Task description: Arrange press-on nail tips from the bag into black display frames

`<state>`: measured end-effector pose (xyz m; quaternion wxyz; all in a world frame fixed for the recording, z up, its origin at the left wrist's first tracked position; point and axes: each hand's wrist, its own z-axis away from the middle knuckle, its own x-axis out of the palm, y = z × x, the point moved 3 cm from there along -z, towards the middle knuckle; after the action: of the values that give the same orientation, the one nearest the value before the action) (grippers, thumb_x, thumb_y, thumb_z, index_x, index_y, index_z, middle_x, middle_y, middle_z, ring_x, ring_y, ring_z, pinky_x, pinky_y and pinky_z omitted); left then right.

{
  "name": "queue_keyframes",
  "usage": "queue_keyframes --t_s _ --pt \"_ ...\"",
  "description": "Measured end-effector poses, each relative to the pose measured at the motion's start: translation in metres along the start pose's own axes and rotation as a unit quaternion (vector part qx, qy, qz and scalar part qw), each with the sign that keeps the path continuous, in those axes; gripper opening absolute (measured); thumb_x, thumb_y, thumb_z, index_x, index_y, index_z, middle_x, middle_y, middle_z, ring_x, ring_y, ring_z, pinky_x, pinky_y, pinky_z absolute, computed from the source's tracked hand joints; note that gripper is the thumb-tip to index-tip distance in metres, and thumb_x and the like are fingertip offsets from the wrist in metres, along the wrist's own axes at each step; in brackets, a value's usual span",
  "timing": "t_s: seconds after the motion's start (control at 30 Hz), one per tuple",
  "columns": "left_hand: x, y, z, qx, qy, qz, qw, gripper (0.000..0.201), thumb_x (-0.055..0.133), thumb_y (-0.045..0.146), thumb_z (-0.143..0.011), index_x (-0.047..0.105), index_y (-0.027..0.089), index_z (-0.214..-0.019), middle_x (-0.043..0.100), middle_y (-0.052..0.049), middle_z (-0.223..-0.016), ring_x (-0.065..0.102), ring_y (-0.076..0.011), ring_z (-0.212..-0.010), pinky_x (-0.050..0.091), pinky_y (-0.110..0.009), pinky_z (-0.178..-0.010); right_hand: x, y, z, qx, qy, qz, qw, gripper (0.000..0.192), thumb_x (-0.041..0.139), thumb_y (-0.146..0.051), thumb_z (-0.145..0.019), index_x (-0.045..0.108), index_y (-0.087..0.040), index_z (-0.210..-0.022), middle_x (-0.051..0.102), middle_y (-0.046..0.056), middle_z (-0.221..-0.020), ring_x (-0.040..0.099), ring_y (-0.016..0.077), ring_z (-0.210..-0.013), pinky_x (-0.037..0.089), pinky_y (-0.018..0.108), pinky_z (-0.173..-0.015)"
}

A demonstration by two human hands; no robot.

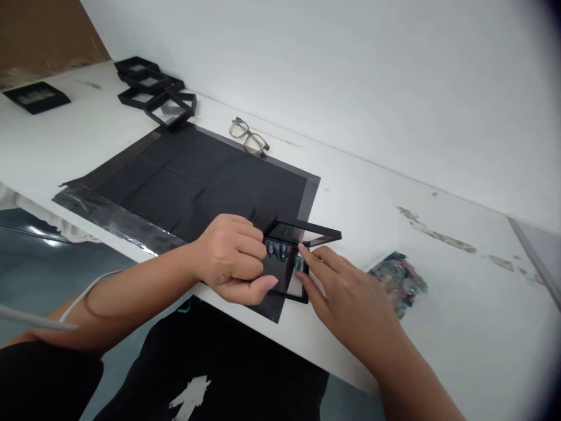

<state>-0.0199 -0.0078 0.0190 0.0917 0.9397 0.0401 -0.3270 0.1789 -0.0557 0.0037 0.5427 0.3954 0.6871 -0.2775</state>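
White bench (394, 193) against a white wall carries a black mat (188, 181). At the mat's near right corner lies an open black display case (289, 257), its hinged lid (313, 233) raised, with small blue-green press-on nails (278, 251) inside. The left hand (230, 257) is curled around the case's left edge, gripping it. The right hand (346, 292), fingers loosely spread, touches the case's right side with a fingertip. Right of the case sits a pile of similar nails (401, 280). Beyond the mat lie eyeglasses (249, 137) and stacked empty cases (155, 88).
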Motion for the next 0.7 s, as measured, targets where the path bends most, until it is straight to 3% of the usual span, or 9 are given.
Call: queue_keyframes --t_s 0.13,0.3,0.57,0.7 --pt "0.002 -0.004 0.002 0.005 -0.025 -0.030 0.999 0.055 0.063 0.034 -0.087 0.035 0.018 -0.043 0.036 0.006 -0.042 0.037 -0.0090 -0.041 0.027 -0.029 -0.044 -0.006 0.004 0.001 -0.005 0.017 -0.067 0.998 0.028 0.053 -0.023 -0.098 0.073 -0.014 -0.116 0.073 0.011 -0.095 0.065 0.0232 -0.090 0.058 0.036 -0.071" --pt "0.000 -0.005 0.000 0.025 -0.013 -0.062 0.998 0.063 0.075 0.049 -0.082 0.035 0.017 -0.045 0.046 0.007 -0.043 0.039 -0.0075 -0.042 0.031 -0.027 -0.043 -0.006 0.004 0.000 -0.021 0.012 -0.095 0.995 0.024 0.056 -0.015 -0.095 0.079 -0.019 -0.098 0.076 0.008 -0.101 0.062 0.0283 -0.105 0.057 0.046 -0.086" --pt "-0.005 -0.007 -0.003 0.014 -0.033 -0.086 0.996 0.062 0.073 0.051 -0.084 0.038 0.017 -0.045 0.048 0.007 -0.045 0.042 -0.0069 -0.043 0.033 -0.026 -0.045 0.003 -0.005 -0.003 -0.021 0.029 -0.052 0.998 0.027 0.056 -0.020 -0.097 0.074 -0.009 -0.114 0.073 0.014 -0.109 0.063 0.0288 -0.106 0.057 0.046 -0.089" --pt "-0.005 -0.006 -0.003 0.008 -0.054 -0.088 0.995 0.062 0.071 0.052 -0.085 0.041 0.017 -0.044 0.048 0.007 -0.046 0.043 -0.0071 -0.044 0.033 -0.026 -0.046 0.005 -0.009 -0.002 -0.044 0.036 0.006 0.998 0.031 0.054 -0.009 -0.093 0.072 -0.008 -0.118 0.074 0.013 -0.112 0.064 0.0285 -0.104 0.057 0.043 -0.084"
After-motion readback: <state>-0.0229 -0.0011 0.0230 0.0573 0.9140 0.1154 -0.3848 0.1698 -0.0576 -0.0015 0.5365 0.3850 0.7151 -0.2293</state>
